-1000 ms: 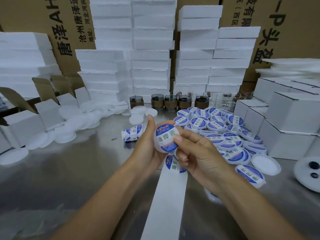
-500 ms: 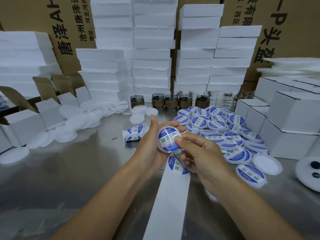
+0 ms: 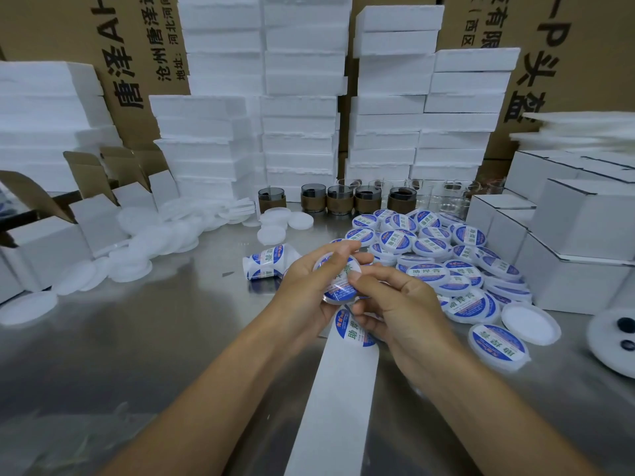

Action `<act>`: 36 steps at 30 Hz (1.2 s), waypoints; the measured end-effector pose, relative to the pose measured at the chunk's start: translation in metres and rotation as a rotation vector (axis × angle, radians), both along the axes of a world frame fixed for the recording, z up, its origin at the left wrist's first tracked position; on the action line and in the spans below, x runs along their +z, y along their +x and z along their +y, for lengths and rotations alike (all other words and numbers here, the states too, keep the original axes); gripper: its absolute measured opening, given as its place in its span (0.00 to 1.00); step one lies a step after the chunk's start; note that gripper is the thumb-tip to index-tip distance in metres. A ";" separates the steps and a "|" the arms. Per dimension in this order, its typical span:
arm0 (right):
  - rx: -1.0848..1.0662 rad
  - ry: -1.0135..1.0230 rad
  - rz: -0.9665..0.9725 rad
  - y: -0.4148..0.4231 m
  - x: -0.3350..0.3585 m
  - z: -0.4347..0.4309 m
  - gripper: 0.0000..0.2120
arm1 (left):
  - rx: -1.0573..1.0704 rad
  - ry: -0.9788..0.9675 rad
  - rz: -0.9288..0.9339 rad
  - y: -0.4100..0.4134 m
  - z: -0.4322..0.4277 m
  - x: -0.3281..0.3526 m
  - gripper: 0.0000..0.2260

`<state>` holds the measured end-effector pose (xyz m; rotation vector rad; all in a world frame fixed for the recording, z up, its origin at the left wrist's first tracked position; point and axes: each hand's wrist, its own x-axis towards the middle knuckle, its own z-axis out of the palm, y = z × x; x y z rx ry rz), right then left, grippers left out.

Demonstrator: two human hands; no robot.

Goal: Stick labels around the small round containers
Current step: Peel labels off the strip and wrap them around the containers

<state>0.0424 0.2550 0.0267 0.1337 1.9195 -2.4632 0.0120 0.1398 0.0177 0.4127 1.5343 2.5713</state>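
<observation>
My left hand (image 3: 304, 286) grips a small round container (image 3: 338, 281) with a blue and white label on its face, thumb laid over the top. My right hand (image 3: 395, 304) touches the container's right edge with its fingertips and curls over it. Under both hands a white backing strip (image 3: 340, 400) runs toward me, with one blue label (image 3: 350, 333) at its far end. A roll of labels (image 3: 266, 264) lies just left of my hands. A pile of labelled containers (image 3: 436, 255) spreads to the right.
Plain white lids (image 3: 144, 242) lie scattered at left, one more (image 3: 531, 322) at right. Dark jars (image 3: 340, 199) stand in a row behind. White boxes (image 3: 577, 235) sit right, open cartons (image 3: 44, 235) left, foam stacks (image 3: 299, 125) and cardboard at the back. The table (image 3: 137, 355) is steel.
The container has tilted and dropped slightly in my left hand. My left thumb has slid over its label, and my right fingers have closed in on its edge.
</observation>
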 end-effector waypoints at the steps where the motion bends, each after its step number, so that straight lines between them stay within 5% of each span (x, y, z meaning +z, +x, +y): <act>1: 0.003 -0.010 0.001 0.000 0.000 0.000 0.03 | -0.004 -0.007 0.012 0.000 0.000 0.000 0.14; 13: -0.017 -0.021 0.016 0.000 -0.002 0.000 0.01 | -0.004 0.015 0.031 0.002 0.000 -0.001 0.09; 16: -0.054 0.018 0.075 -0.001 -0.004 -0.001 0.07 | -0.004 0.021 0.039 0.003 0.001 0.000 0.08; 26: -0.207 0.316 0.273 0.000 -0.008 0.000 0.07 | -0.030 -0.030 0.059 0.006 0.003 0.001 0.12; 31: -0.205 0.583 0.405 0.000 -0.009 0.002 0.08 | -0.025 -0.038 0.083 0.007 0.003 0.002 0.12; 34: -0.152 0.910 0.435 -0.001 -0.014 0.006 0.14 | -0.012 -0.018 0.088 0.006 0.000 0.005 0.11; 36: -0.139 0.853 0.392 -0.002 -0.015 0.006 0.16 | -0.024 0.003 0.083 0.005 -0.003 0.006 0.11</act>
